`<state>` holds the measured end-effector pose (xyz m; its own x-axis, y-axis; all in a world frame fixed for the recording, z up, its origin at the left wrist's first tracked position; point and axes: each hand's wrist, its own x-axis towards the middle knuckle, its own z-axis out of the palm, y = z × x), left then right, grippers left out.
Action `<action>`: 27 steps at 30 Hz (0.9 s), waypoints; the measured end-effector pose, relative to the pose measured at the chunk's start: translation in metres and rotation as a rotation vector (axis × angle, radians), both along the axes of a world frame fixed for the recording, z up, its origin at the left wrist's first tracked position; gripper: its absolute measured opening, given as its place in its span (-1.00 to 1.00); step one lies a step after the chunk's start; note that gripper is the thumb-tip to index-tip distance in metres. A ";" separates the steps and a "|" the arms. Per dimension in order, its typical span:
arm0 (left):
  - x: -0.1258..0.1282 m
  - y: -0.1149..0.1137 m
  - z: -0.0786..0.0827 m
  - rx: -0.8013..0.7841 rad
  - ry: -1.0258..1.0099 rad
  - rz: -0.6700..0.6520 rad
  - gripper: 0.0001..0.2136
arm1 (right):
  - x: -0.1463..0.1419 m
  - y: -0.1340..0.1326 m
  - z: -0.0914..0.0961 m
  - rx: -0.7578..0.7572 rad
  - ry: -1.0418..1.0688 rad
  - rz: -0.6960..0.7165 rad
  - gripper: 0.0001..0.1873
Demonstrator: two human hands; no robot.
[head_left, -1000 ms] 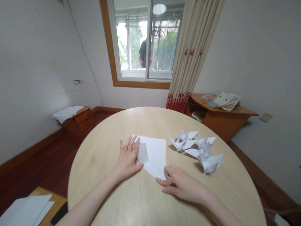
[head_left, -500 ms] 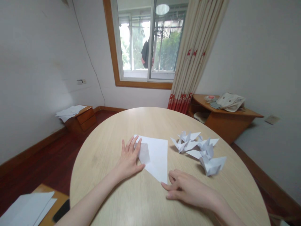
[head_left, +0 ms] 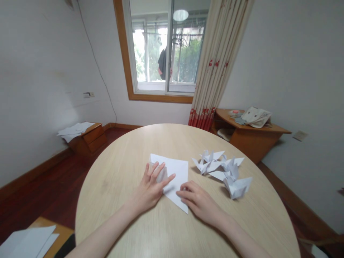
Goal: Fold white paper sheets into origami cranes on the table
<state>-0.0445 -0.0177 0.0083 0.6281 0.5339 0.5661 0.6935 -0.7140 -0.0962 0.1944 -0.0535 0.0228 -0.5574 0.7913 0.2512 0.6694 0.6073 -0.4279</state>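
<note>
A white sheet of paper, folded at its left part, lies flat on the round table in front of me. Its lower right corner comes to a point. My left hand is spread over the folded left part, fingers apart and pressing on the paper. At the right edge, my right hand rests its loosely bent fingertips on the sheet, and nothing shows gripped between them. To the right of the sheet stand several folded paper cranes, bunched close together.
A low cabinet with papers on top stands at the far left. A corner desk holding a cloth bag is at the far right. More white sheets lie on a surface at the lower left.
My right hand has moved up from the sheet's lower right corner onto its right edge. My left hand has slid slightly, its thumb now reaching further over the paper. The view has shifted a little.
</note>
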 end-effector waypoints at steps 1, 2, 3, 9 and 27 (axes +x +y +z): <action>0.001 0.000 -0.001 0.015 0.010 -0.009 -0.27 | 0.000 0.001 -0.002 0.006 -0.008 -0.008 -0.72; 0.001 0.000 -0.001 0.029 0.020 -0.018 -0.31 | 0.000 0.002 -0.003 0.007 -0.019 -0.012 -0.71; 0.002 0.000 -0.002 0.039 0.028 -0.020 -0.37 | 0.000 0.002 -0.005 0.007 -0.032 -0.015 -0.69; 0.004 -0.002 0.000 0.130 0.008 0.006 -0.74 | 0.002 0.005 -0.015 -0.021 -0.084 -0.015 -0.64; 0.010 -0.009 0.006 -0.167 -0.081 0.114 -0.74 | 0.004 0.007 -0.019 -0.109 -0.078 -0.038 -0.59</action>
